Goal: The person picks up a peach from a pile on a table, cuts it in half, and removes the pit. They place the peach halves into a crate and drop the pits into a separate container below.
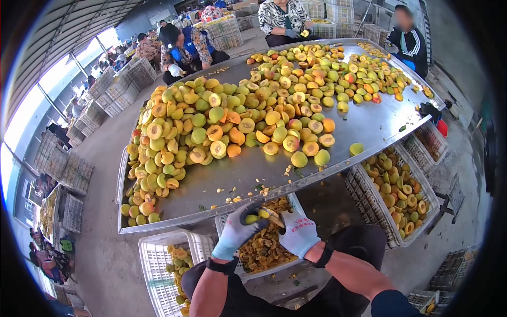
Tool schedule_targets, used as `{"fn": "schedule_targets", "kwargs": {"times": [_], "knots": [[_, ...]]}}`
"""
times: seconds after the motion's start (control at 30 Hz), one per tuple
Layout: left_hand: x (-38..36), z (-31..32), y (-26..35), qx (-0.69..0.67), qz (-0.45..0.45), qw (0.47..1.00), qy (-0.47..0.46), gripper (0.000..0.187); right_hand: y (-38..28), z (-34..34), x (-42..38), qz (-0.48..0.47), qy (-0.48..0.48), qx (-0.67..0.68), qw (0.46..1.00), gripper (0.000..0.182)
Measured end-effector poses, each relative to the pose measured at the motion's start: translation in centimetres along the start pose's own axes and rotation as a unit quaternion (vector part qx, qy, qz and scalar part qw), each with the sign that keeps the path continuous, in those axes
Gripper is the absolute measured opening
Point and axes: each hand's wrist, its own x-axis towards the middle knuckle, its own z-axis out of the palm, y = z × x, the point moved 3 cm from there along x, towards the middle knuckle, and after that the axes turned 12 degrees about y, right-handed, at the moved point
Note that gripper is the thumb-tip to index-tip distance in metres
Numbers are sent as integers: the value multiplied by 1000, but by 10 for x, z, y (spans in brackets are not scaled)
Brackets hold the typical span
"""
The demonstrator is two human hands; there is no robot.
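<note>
Head view: grey-gloved left hand clasps a rounded yellow-green fruit, seemingly to steady it — grey-gloved right hand grips a slim brownish tool, orange-brown scraps below the fingers.

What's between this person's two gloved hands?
In the head view, a yellow-green fruit at the left hand, then a slim tan tool extending to the right hand.

In the lower centre, the left glove and right glove are pale grey with light-blue cuffs, the right bearing red lettering. Below are black wristbands, dark trousers and, bottom right, a navy sleeve.
</note>
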Motion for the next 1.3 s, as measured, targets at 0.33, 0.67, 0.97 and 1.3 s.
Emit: {"fn": "schedule_targets", "kwargs": {"times": [0.33,0.67,0.97,1.3], "knots": [[-26,20,32,563,407,712,98,25,2,18,3,54,-149,107,981,31],[-19,17,8,509,371,770,102,23,14,28,1,52,-227,-31,972,34],[-33,-28,-4,392,206,878,184,48,19,18,17,-3,-3,21,1000,37],[-136,-206,41,595,87,717,353,43,-6,-14,9,-63,-67,-31,995,39]]}}
